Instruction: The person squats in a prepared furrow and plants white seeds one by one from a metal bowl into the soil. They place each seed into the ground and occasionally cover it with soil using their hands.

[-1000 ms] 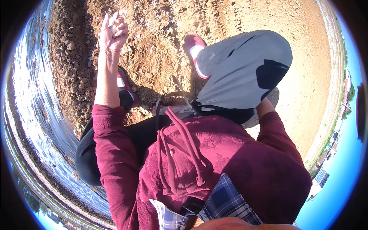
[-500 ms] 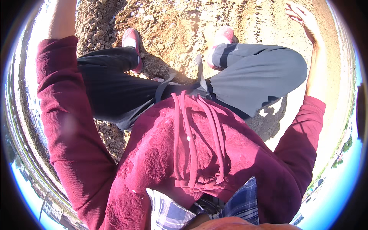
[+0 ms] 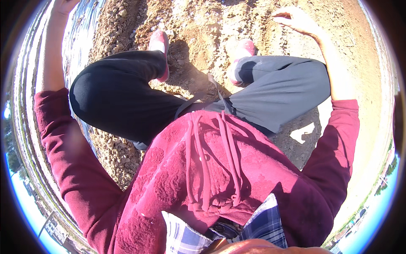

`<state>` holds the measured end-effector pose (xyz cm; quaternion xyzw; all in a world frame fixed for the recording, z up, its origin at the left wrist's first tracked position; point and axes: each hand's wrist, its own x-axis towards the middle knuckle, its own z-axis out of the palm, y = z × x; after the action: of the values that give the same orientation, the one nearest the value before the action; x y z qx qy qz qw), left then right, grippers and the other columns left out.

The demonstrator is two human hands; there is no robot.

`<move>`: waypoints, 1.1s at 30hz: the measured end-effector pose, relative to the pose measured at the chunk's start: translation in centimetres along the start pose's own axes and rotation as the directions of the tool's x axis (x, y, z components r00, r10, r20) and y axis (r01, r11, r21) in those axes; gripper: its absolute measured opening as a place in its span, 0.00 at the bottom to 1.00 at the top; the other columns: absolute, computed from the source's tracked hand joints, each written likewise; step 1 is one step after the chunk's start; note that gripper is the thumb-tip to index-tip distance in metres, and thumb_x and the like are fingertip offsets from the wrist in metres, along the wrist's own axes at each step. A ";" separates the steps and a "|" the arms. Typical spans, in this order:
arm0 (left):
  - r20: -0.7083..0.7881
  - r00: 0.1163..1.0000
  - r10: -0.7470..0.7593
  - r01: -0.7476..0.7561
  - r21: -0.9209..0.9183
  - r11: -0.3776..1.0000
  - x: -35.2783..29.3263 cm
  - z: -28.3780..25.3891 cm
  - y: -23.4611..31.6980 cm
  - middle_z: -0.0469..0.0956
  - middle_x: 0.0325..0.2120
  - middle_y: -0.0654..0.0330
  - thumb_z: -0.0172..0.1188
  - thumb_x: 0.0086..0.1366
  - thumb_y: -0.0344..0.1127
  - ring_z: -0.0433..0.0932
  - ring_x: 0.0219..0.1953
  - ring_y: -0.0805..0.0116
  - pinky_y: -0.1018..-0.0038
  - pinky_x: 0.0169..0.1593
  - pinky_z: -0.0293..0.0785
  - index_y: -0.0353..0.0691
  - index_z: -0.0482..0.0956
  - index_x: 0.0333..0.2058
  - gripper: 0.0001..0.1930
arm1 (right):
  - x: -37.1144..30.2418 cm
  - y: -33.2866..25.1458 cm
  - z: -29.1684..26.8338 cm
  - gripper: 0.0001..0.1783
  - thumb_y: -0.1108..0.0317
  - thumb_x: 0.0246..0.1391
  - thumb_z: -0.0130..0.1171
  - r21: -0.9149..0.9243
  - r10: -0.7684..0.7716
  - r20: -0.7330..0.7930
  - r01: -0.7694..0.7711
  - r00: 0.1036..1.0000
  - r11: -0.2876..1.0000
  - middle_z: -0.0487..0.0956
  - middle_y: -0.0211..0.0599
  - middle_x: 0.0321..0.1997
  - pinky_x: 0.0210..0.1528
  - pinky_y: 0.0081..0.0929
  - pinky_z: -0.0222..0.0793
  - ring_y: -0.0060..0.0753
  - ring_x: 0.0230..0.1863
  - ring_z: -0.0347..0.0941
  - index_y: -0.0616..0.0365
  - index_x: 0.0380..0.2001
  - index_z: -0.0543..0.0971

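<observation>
At the far left my left hand is cut off by the picture's upper edge, next to a strip of shiny pale sheeting. Its fingers are mostly out of sight, and whether it holds anything is hidden. Over the brown, lumpy soil at the upper right, my right hand reaches inward with loosely bent fingers. A gap shows between its thumb and fingers, and nothing is visible in it. Both sleeves are dark red and pushed up the forearms.
My knees in dark trousers are bent wide apart. Pink shoes rest on the crumbly ground between clods. Long pale rows run along the left side, with low buildings far off at the lower left.
My right hand has moved left and inward, its spread fingers now more bent. The left arm has drawn back, bringing the hand's base into view. My left knee has swung outward.
</observation>
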<state>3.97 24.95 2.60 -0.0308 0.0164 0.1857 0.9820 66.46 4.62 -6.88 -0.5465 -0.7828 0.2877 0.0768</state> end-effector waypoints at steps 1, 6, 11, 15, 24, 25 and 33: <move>0.085 0.985 0.151 -0.161 0.772 0.615 2.5 -0.8 -0.9 0.78 0.24 0.58 0.57 0.61 0.48 0.75 0.27 0.65 0.68 0.28 0.71 0.39 0.82 0.34 0.17 | -0.8 0.4 -0.6 0.20 0.57 0.60 0.59 0.048 0.027 -0.019 -0.026 0.999 0.998 0.82 0.38 0.42 0.46 0.26 0.76 0.26 0.41 0.79 0.59 0.48 0.79; -0.128 0.803 0.583 -0.209 0.855 0.475 5.5 -8.8 -0.2 0.68 0.23 0.62 0.50 0.69 0.49 0.62 0.17 0.77 0.82 0.13 0.54 0.40 0.70 0.36 0.16 | 1.0 0.2 -0.5 0.22 0.57 0.61 0.57 -0.022 0.211 0.178 -0.211 0.961 0.977 0.79 0.38 0.48 0.50 0.27 0.75 0.30 0.47 0.77 0.58 0.54 0.75; -0.350 0.756 0.553 -0.088 0.783 0.616 12.5 -18.0 -3.0 0.70 0.26 0.63 0.50 0.72 0.46 0.61 0.15 0.83 0.88 0.09 0.51 0.40 0.67 0.36 0.14 | 7.1 3.6 -0.7 0.29 0.47 0.56 0.57 -0.248 0.275 0.369 -0.191 0.888 0.950 0.77 0.46 0.54 0.58 0.35 0.67 0.38 0.55 0.73 0.54 0.55 0.76; -0.604 0.596 0.529 -0.012 0.652 0.758 11.5 -23.6 -5.5 0.70 0.21 0.68 0.52 0.70 0.51 0.60 0.14 0.86 0.87 0.10 0.51 0.45 0.66 0.30 0.17 | 17.7 8.6 4.9 0.25 0.51 0.55 0.60 -0.123 0.098 0.356 -0.058 0.929 0.991 0.81 0.44 0.46 0.51 0.33 0.71 0.36 0.47 0.77 0.55 0.51 0.78; -0.790 0.576 0.210 0.198 0.384 0.902 18.8 -33.9 -12.3 0.76 0.23 0.63 0.56 0.68 0.50 0.69 0.15 0.80 0.86 0.11 0.55 0.45 0.72 0.33 0.14 | 23.6 23.0 16.7 0.24 0.55 0.50 0.64 0.352 0.543 -0.047 -0.495 0.839 0.795 0.83 0.43 0.44 0.51 0.29 0.72 0.35 0.46 0.78 0.59 0.47 0.80; -0.824 0.527 0.211 0.217 0.370 0.903 19.0 -34.0 -12.9 0.76 0.23 0.66 0.56 0.68 0.50 0.70 0.16 0.80 0.87 0.12 0.57 0.46 0.72 0.33 0.14 | 24.8 22.8 17.5 0.25 0.55 0.50 0.63 0.336 0.543 -0.113 -0.483 0.832 0.809 0.82 0.44 0.45 0.51 0.30 0.72 0.36 0.47 0.78 0.59 0.48 0.80; -0.649 0.761 -0.021 0.224 0.232 0.947 19.1 -37.7 -14.3 0.72 0.20 0.72 0.51 0.68 0.60 0.64 0.16 0.82 0.85 0.16 0.54 0.48 0.74 0.28 0.22 | 30.7 24.9 15.9 0.24 0.58 0.48 0.66 0.257 0.614 -0.382 -0.559 0.691 0.789 0.82 0.43 0.45 0.54 0.29 0.70 0.35 0.48 0.77 0.57 0.48 0.81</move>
<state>26.17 16.12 -35.09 0.0539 0.3743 0.0943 0.9209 67.74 32.34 -39.22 -0.8127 -0.5087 0.2104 0.1908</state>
